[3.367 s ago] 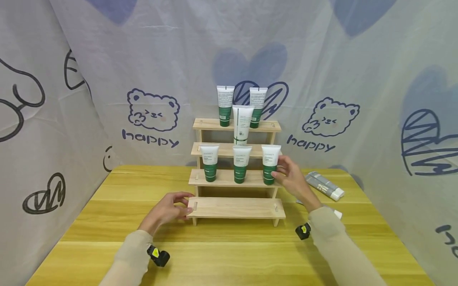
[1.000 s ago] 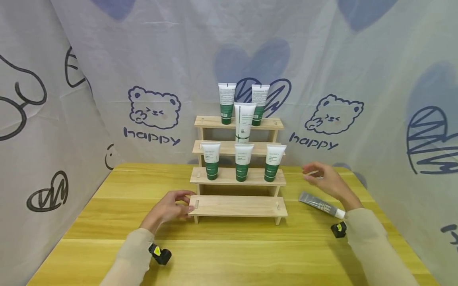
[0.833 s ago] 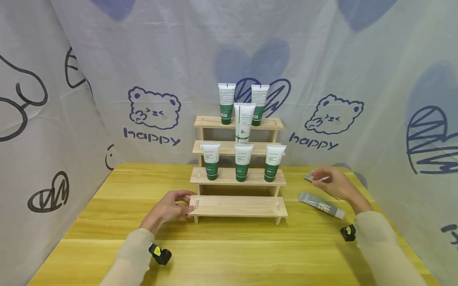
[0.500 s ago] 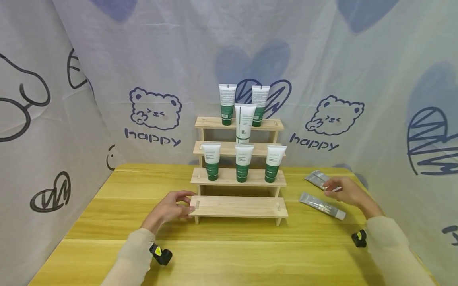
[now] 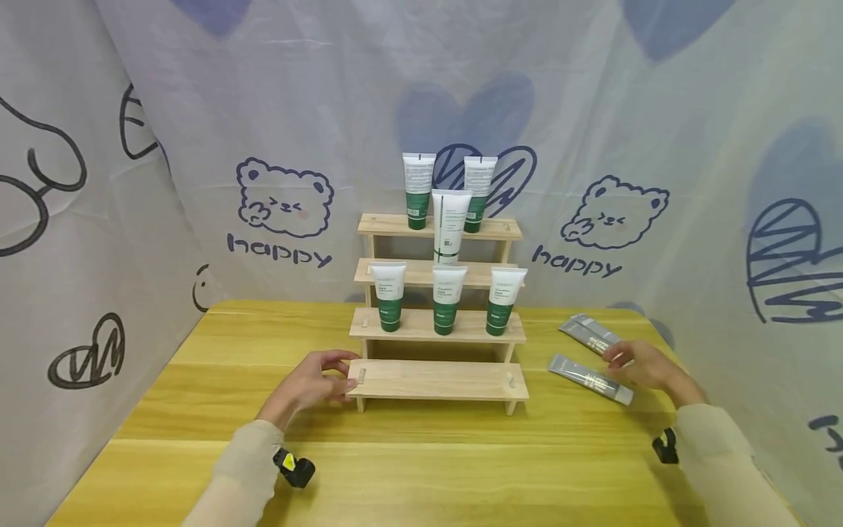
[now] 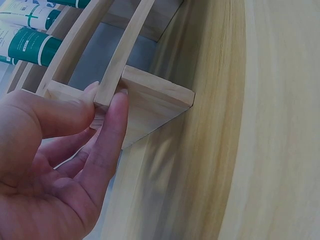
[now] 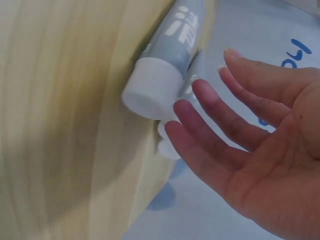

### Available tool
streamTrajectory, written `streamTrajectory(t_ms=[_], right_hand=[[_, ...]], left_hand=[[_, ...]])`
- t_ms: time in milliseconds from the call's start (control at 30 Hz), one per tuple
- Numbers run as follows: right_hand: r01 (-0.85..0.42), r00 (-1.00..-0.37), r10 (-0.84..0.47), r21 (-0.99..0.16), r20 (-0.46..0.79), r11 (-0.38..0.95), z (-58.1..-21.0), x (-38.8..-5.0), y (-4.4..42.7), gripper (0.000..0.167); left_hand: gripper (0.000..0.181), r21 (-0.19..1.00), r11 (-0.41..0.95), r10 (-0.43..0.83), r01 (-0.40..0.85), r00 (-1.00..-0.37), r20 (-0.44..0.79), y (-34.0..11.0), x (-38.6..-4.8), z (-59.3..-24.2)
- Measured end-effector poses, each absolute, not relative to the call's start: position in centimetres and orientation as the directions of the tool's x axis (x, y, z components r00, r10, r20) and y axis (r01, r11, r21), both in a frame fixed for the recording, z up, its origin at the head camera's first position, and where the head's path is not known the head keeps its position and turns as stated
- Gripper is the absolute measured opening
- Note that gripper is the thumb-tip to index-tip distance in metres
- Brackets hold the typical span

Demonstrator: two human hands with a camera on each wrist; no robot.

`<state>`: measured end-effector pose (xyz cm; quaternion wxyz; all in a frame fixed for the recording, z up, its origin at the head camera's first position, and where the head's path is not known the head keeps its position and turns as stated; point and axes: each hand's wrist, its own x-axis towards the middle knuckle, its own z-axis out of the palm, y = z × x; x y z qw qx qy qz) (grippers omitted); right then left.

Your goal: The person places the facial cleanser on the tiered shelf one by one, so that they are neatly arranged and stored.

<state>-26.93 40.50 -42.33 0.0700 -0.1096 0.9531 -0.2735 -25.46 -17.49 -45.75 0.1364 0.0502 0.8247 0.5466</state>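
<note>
My left hand [image 5: 316, 382] pinches the left end of the lowest tier of a stepped wooden display stand [image 5: 435, 380]. In the left wrist view, thumb and fingers [image 6: 112, 120] sit on either side of that board. My right hand [image 5: 648, 366] hovers by the grey tubes at the right, fingers loosely bent and holding nothing. One grey tube [image 5: 589, 379] lies on the table just in front of it. More grey tubes [image 5: 588, 334], overlapping, lie behind, their cap ends partly hidden by the hand. The right wrist view shows a white cap [image 7: 152, 87] near the fingertips.
Three white-and-green tubes [image 5: 444, 300] stand on the stand's second tier from below. A taller white tube [image 5: 450, 227] stands on the tier above, and two green-and-white tubes [image 5: 418, 192] on the top. A printed cloth [image 5: 283, 88] hangs behind the wooden table [image 5: 395, 476].
My right hand has let go of the rightmost white-and-green tube, now slightly tilted, and moved right and towards me over the grey tubes. My left hand keeps its grip on the stand.
</note>
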Motion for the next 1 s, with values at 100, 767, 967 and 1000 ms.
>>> streamTrajectory(t_ms=[100,767,967,1000], right_hand=[[-0.143,-0.967,-0.234,-0.544,-0.102,0.827,-42.4,-26.9,40.6,0.030],[-0.092,-0.958,-0.218,-0.517,-0.189,0.851,-43.9,-27.4,39.7,0.030],[-0.130,-0.954,-0.246,-0.500,-0.172,0.856,-43.9,-27.3,39.5,0.033],[-0.132,-0.954,-0.246,-0.495,-0.172,0.859,-43.9,-27.2,39.5,0.034]], left_hand=[[0.051,0.915,0.398,0.235,-0.064,-0.957,-0.168,-17.5,-25.5,-45.7],[0.050,0.913,0.405,0.237,-0.050,-0.958,-0.158,-17.6,-25.6,-45.9],[0.050,0.913,0.404,0.239,-0.048,-0.959,-0.156,-17.6,-25.6,-46.0],[0.050,0.913,0.405,0.241,-0.045,-0.958,-0.154,-17.6,-25.6,-46.0]])
